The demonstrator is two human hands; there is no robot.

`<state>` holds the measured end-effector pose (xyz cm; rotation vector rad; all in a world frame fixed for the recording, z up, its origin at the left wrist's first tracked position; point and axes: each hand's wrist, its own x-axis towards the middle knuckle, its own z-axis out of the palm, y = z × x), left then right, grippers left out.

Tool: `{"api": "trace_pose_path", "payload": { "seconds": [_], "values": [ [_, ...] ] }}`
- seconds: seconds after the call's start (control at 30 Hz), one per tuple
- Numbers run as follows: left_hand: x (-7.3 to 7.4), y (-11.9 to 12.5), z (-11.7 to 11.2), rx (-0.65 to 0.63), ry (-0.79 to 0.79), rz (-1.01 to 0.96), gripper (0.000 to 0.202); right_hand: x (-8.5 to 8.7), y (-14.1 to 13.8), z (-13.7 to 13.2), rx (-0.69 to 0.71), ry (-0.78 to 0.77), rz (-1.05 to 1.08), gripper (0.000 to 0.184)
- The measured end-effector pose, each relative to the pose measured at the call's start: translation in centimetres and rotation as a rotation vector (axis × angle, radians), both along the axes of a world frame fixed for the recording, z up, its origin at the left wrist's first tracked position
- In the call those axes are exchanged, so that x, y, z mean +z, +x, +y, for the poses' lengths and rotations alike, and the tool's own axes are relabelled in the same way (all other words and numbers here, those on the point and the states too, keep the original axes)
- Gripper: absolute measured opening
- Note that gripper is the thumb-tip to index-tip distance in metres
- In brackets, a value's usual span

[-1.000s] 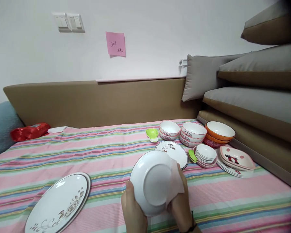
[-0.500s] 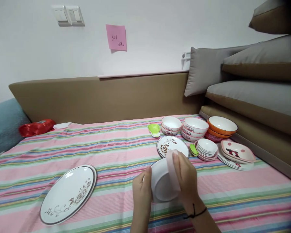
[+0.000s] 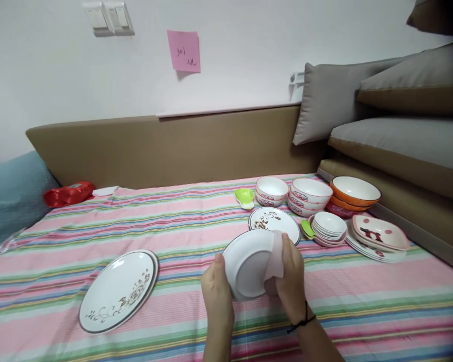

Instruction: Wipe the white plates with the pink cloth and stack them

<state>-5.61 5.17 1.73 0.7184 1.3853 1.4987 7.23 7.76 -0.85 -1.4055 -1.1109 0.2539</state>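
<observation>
A white plate (image 3: 245,261) is held up on edge above the striped cloth, its underside toward me. My left hand (image 3: 216,291) is closed on its left rim. My right hand (image 3: 292,281) is closed on a pale pink cloth (image 3: 275,259) pressed against the plate's right side. Just beyond lies a white plate with a brown flower pattern (image 3: 275,223). To the left a stack of large flowered plates (image 3: 119,290) lies flat.
At the far right sit stacked red-rimmed bowls (image 3: 311,195), orange bowls (image 3: 355,193), small white saucers (image 3: 328,227), square pink plates (image 3: 379,236) and a green spoon rest (image 3: 244,197). A red bag (image 3: 68,193) lies far left. Sofa cushions (image 3: 400,136) rise on the right.
The plate dropped lower and tilted, then came back up a little. My right hand with the pink cloth slid across its underside to the right rim. The view shifted left.
</observation>
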Motion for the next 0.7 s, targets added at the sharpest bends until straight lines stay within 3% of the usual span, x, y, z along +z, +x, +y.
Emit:
{"api": "trace_pose_path", "payload": {
  "seconds": [0.17,0.5,0.7],
  "values": [
    [0.2,-0.2,-0.3,-0.083,0.04,0.005,0.061,1.7,-1.2,-1.2,-0.007,-0.107,0.095,0.046],
    [-1.4,-0.5,0.3,-0.087,0.109,0.183,0.058,1.6,-0.4,-1.5,0.011,-0.152,0.159,0.049],
    [-0.1,0.3,-0.4,-0.131,0.173,0.197,0.053,2.5,0.8,-1.4,0.027,-0.081,0.041,0.048]
  ]
}}
